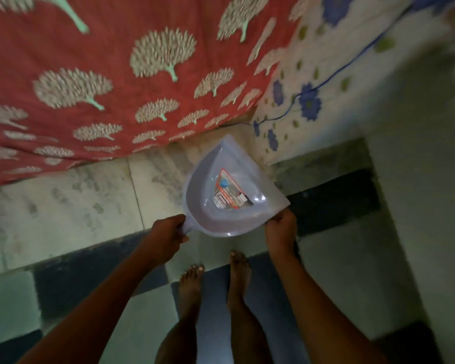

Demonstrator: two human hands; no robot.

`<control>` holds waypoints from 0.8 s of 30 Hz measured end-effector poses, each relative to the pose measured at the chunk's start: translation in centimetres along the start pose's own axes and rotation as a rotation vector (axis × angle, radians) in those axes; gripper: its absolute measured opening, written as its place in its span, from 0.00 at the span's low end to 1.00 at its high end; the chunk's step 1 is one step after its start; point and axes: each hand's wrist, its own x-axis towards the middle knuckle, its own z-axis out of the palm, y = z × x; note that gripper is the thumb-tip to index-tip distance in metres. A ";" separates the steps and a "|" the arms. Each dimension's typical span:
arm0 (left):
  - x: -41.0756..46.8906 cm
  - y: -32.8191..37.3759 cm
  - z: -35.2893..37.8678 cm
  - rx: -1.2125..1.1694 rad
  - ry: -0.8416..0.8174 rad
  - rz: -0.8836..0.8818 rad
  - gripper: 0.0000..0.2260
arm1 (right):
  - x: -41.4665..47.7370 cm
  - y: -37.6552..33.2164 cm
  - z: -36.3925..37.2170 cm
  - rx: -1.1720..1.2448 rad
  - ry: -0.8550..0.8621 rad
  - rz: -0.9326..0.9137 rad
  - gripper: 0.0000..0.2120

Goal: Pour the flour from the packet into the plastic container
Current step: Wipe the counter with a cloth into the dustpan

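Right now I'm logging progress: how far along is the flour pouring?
Nothing poured yet. Both hands, left hand and right hand, hold the plastic container by its rim above the floor; it looks empty apart from a label. No flour packet is in view. Fetching and pouring remain.

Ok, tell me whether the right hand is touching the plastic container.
Touching. The head view shows the right hand gripping the near right corner of the plastic container, fingers curled over its rim; the left hand holds the opposite corner.
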 end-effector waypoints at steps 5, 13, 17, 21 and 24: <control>-7.7 5.4 -5.4 0.081 -0.040 0.177 0.08 | -6.4 -6.8 -6.3 0.136 0.073 0.015 0.12; -19.5 12.3 -11.0 0.135 -0.110 0.418 0.08 | -20.4 -14.2 -16.1 0.420 0.223 0.031 0.05; -22.8 13.3 -12.7 0.169 -0.190 0.508 0.09 | -25.2 -14.8 -19.2 0.460 0.261 -0.023 0.03; -25.1 15.9 -13.4 0.299 -0.170 0.672 0.07 | -28.4 -14.7 -22.0 0.491 0.331 -0.070 0.04; -26.8 18.1 -13.3 0.254 -0.183 0.726 0.05 | -30.0 -14.6 -23.8 0.524 0.387 -0.071 0.04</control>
